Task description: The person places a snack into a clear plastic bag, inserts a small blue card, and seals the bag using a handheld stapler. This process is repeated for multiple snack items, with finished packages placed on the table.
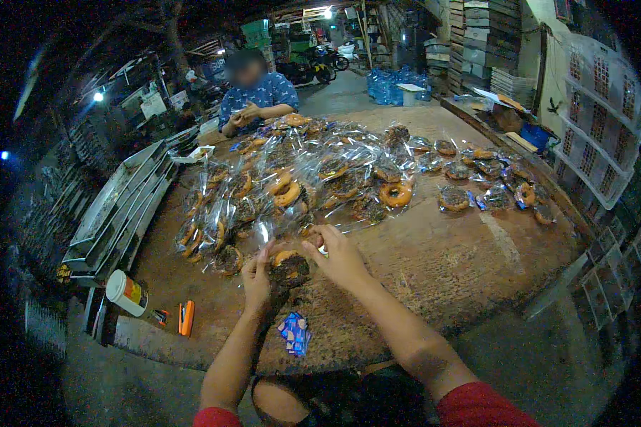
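Observation:
Between my hands is a ring doughnut with a dark crumbly topping, close to the fingers of my left hand. Those fingers point up and pinch at shiny clear plastic, which looks like a bag. My right hand is on the doughnut's right, thumb and fingers curled together. Something small and pale shows at its fingertips, too blurred to name. Just beyond both hands lies a broad heap of bagged doughnuts. Nearer to me, a small pile of blue printed labels rests on the wooden table.
An orange stapler, a small dark tool and a white tub are at the left. Metal trays line that edge. More packed doughnuts lie at right. Across the table is another person, hands together.

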A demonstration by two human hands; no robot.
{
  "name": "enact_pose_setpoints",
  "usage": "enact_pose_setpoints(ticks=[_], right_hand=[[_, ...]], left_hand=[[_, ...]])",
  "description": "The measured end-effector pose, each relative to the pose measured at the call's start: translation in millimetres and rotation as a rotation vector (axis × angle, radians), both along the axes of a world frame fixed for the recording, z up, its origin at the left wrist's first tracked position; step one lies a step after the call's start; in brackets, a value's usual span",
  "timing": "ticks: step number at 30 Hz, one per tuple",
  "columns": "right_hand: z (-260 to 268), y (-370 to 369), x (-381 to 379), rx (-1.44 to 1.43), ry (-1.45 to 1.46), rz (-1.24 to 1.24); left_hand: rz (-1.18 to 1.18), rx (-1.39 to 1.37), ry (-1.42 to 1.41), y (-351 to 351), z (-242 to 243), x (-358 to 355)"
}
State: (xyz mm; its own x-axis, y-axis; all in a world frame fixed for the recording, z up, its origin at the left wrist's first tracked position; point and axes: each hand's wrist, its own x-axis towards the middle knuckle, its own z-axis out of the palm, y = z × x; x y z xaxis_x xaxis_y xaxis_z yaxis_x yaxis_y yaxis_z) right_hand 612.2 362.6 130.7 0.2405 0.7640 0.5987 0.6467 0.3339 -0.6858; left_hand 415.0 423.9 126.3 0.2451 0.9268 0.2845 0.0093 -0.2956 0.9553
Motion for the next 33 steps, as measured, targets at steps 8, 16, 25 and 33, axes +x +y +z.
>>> enact_pose_setpoints(ticks=[8, 16, 25, 33], right_hand=[[11.6, -5.9, 3.1, 0.175, -0.150, -0.089], [34.1, -20.3, 7.8, 0.250, -0.108, -0.112], [-3.4, -211.1, 86.8, 0.047, -0.040, -0.543], [-52.8, -247.3, 102.7, 0.094, -0.304, -0.870]], left_hand=[[-0.107, 0.139, 0.060, 9.2, -2.1, 0.2], [-0.202, -0.087, -0.050, -3.6, 13.4, 3.8], [0.115, -0.017, 0.044, 10.9, -6.2, 1.9], [-0.288, -0.104, -0.257, -6.7, 1.2, 3.4]])
